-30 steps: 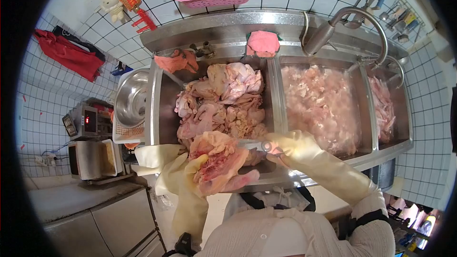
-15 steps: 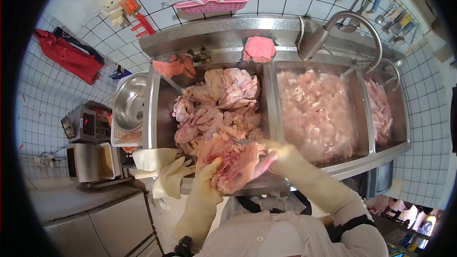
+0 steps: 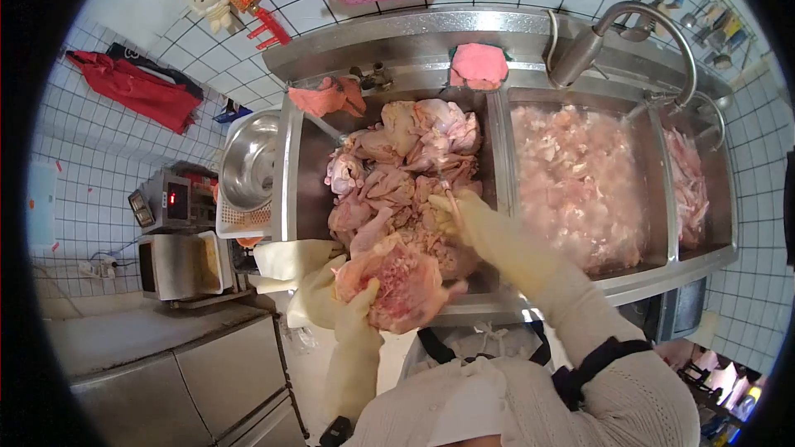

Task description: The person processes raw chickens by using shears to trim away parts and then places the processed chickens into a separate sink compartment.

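My left hand (image 3: 362, 305), in a cream rubber glove, grips an opened raw chicken carcass (image 3: 402, 285) at the sink's front edge, its red inner side facing up. My right hand (image 3: 465, 217), gloved alike, is over the left basin (image 3: 315, 170), above several whole plucked chickens (image 3: 389, 186). Its fingers are closed on a slim pinkish stick-like thing (image 3: 451, 196), whose kind I cannot make out. A spare pair of cream gloves (image 3: 294, 269) hangs over the front rim, left of the carcass and partly behind it.
The middle basin (image 3: 580, 190) holds chicken pieces in cloudy water, and the right basin (image 3: 686, 186) more pieces. A faucet (image 3: 580, 54) arches behind them. Pink cloths (image 3: 479, 66) lie on the back ledge. A steel bowl (image 3: 248, 161) stands to the left.
My right hand has moved from beside the carcass up and left over the chickens. The carcass stays in my left hand, and the camera view has shifted slightly.
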Motion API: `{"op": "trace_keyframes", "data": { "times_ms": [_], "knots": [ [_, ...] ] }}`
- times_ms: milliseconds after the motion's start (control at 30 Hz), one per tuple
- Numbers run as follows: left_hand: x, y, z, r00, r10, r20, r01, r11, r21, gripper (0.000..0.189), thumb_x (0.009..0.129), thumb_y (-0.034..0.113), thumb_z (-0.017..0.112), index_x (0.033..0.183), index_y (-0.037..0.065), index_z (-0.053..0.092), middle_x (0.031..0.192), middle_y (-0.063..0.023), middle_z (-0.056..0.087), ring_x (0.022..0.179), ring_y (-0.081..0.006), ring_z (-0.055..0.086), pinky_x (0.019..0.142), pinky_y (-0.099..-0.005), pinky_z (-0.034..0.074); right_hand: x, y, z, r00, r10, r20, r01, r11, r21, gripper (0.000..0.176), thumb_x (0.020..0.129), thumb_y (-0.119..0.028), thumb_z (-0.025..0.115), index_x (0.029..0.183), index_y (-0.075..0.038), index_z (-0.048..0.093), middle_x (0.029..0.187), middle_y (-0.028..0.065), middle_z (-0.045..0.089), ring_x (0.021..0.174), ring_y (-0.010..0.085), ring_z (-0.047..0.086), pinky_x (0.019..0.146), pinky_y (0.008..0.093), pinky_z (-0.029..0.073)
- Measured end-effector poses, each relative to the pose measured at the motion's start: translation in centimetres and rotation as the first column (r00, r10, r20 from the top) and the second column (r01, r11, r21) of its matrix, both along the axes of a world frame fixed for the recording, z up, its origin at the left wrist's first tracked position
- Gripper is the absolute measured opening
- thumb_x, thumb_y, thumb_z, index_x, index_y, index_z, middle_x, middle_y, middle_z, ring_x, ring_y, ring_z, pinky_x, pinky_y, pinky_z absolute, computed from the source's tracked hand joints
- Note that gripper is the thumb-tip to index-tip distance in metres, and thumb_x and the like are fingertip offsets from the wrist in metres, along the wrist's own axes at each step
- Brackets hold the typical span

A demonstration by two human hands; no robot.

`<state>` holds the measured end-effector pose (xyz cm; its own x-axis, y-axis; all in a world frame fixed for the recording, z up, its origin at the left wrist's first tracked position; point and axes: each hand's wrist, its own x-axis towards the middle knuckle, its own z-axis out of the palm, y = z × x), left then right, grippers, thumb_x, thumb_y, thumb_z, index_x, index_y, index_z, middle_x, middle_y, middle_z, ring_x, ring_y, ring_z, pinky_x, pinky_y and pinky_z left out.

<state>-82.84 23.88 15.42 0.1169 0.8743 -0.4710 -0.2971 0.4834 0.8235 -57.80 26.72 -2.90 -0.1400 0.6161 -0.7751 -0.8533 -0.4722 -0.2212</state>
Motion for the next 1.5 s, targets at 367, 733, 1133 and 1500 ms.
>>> {"op": "trace_keyframes", "data": {
  "times_ms": [367, 733, 1133, 1500],
  "knots": [
    [-1.8, 3.1, 2.3, 0.953, -0.280, 0.116, 0.275, 0.960, 0.058, 0.047, 0.087, 0.014, 0.065, 0.130, -0.001, 0.054, 0.123, -0.0133, 0.062, 0.110, -0.0244, 0.063, 0.096, -0.0373, 0.052, 0.1, -7.2, 12.0, 0.530, 0.683, 0.502, -0.680, 0.696, -0.229, 0.063, 0.088, -0.061, 0.062, 0.128, -0.012, 0.060, 0.113, 0.0164, 0.065, 0.092, 0.0299, 0.065, 0.075, 0.0413, 0.053],
    [0.6, 2.9, 5.2, 0.900, -0.426, 0.092, 0.426, 0.904, 0.023, 0.047, 0.083, 0.018, 0.063, 0.124, -0.006, 0.057, 0.120, -0.0173, 0.064, 0.109, -0.0266, 0.062, 0.096, -0.0383, 0.050, 1.3, -8.7, 20.5, -0.218, -0.066, 0.974, -0.842, 0.517, -0.153, 0.042, 0.075, -0.019, 0.080, 0.112, -0.012, 0.061, 0.093, 0.0162, 0.062, 0.094, 0.0355, 0.061, 0.080, 0.0418, 0.051],
    [1.6, 2.5, 7.4, 0.787, -0.593, -0.172, 0.616, 0.735, 0.284, 0.046, 0.080, 0.020, 0.064, 0.115, -0.009, 0.059, 0.113, -0.0201, 0.065, 0.099, -0.0286, 0.066, 0.090, -0.0383, 0.053, 2.5, -7.7, 20.5, 0.056, 0.014, 0.998, -0.962, 0.268, 0.051, 0.044, 0.078, -0.031, 0.078, 0.116, -0.013, 0.065, 0.102, 0.0185, 0.067, 0.097, 0.0382, 0.061, 0.084, 0.0416, 0.049],
    [1.3, 2.0, 3.9, 0.930, -0.345, 0.127, 0.353, 0.935, -0.047, 0.050, 0.082, 0.004, 0.066, 0.130, 0.000, 0.055, 0.122, -0.0146, 0.062, 0.112, -0.0252, 0.062, 0.099, -0.0394, 0.050, -2.0, -8.9, 16.6, -0.143, 0.057, 0.988, -0.753, 0.642, -0.146, 0.024, 0.090, -0.016, 0.061, 0.113, -0.013, 0.066, 0.093, 0.0089, 0.070, 0.087, 0.0303, 0.066, 0.075, 0.0378, 0.051]
  ]
}}
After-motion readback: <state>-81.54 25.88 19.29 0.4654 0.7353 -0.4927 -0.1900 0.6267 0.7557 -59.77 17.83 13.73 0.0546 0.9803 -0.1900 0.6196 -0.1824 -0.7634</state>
